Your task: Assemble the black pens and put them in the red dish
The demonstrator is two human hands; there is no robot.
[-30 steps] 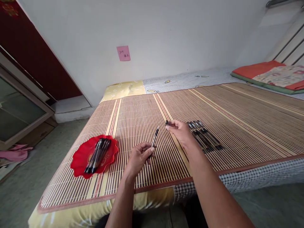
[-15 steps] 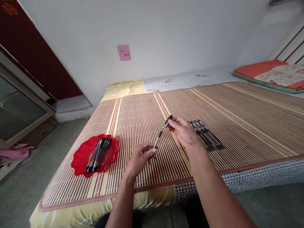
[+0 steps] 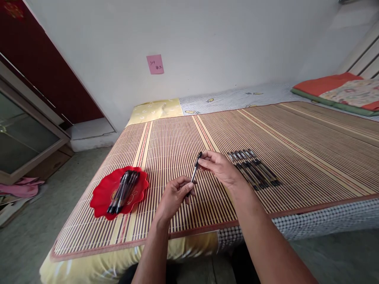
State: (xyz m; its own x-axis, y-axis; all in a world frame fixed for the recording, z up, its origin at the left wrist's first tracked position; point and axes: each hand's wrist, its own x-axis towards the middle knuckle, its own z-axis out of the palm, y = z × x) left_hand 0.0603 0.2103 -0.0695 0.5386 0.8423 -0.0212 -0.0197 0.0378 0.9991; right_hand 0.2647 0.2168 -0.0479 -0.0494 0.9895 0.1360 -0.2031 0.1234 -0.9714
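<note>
Head view: a pen (image 3: 194, 173) is pinched at its lower barrel by the closed left hand (image 3: 174, 197), its cap end by the right hand (image 3: 217, 167). It is judged light, stiff and smooth. More pens (image 3: 254, 169) lie just right; a red plate (image 3: 102, 197) left. Open bed (image 3: 310, 150) stretches beyond; its edge is near.

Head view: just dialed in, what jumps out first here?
Both hands meet at centre over the striped bamboo mat: the left hand holds a black pen low on its barrel, the right hand pinches its capped top. A bright red plate at the left holds a bundle of pens, and a row of pens lies just right of the hands.
</note>
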